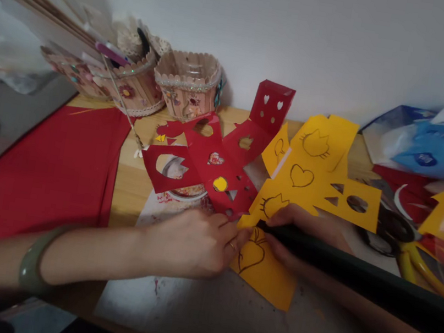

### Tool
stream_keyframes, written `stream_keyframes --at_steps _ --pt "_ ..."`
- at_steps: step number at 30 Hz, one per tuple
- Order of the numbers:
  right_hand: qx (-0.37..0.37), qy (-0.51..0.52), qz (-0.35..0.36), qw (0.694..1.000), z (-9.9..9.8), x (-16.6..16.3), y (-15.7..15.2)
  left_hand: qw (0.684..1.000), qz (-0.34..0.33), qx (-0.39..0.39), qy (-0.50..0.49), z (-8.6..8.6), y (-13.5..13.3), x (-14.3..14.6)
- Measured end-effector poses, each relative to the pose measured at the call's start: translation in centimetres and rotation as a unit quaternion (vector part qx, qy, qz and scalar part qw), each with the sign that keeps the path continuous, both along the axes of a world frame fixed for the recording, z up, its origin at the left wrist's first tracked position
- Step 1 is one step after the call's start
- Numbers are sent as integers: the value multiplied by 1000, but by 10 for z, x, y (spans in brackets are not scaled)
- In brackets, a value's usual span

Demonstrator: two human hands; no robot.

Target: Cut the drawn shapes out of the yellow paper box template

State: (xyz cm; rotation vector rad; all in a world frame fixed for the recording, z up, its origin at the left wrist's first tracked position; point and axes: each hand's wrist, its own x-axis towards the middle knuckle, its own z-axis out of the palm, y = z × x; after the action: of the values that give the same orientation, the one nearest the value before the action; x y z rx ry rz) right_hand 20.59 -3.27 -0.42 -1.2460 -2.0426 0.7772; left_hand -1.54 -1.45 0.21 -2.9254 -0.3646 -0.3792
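A yellow card cut-out (276,291) with black-outlined hearts and whiskered cat heads lies in front of me. My left hand (202,244), fingers curled and pressed together, bears down on its left edge. Its fingertips are partly hidden. My right hand (304,229) pinches a long dark pen-like tool (356,273), its tip at the card near the lower cat drawing. Whether it is a pen or a blade does not show. Beside the left hand rests a red card cut-out (202,158) with heart, oval and cat-shaped holes, its back panel standing up.
Red card sheets (47,162) lie at left. Behind stand decorated wooden-stick baskets (187,89). Yellow-handled scissors (409,255) are at right, below a blue plastic pack (437,148). A grey board (168,303) lies beneath the cards, and a round container (188,197) is partly under the red card.
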Motion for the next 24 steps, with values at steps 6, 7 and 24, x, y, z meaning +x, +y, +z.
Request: stream_keyframes --at_steps 6,7,24 --pt "-10 0 -2 1000 0 1 -1 1000 0 -2 12 1 0 -1" --pt "-11 -4 -3 1000 1 1 -1 1000 3 -4 13 2 0 -1" --pt "3 -34 19 999 3 1 -1 1000 1 -8 11 4 0 0"
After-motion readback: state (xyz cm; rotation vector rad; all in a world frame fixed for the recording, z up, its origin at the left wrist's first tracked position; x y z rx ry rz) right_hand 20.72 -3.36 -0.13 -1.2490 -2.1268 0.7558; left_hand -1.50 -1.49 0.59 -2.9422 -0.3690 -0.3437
